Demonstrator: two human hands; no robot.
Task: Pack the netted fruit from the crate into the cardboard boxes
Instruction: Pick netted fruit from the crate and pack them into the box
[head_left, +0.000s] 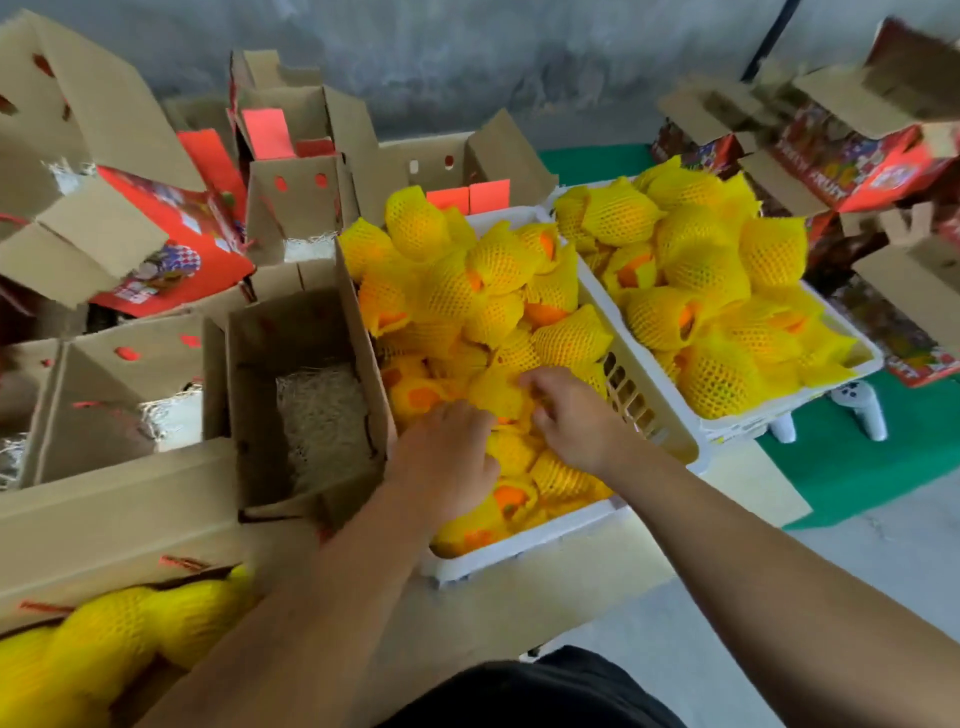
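Head view: grey wall at 12 o'clock, green mat (852, 467) at 3. Left hand (441, 457) and right hand (571, 415), fingers curled among fruit (498, 395) in crate (519, 545); grasp unclear. Box (306, 395) at 9.

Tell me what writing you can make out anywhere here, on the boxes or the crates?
"FRUIT", only roughly legible, in pale letters on the red printed box at the upper right.
Red printed box at the left: round pictures and a label, too blurred to read.
Red marks on the plain cardboard box near the left hand: too smeared to read.
White crate under the right hand: no writing visible.
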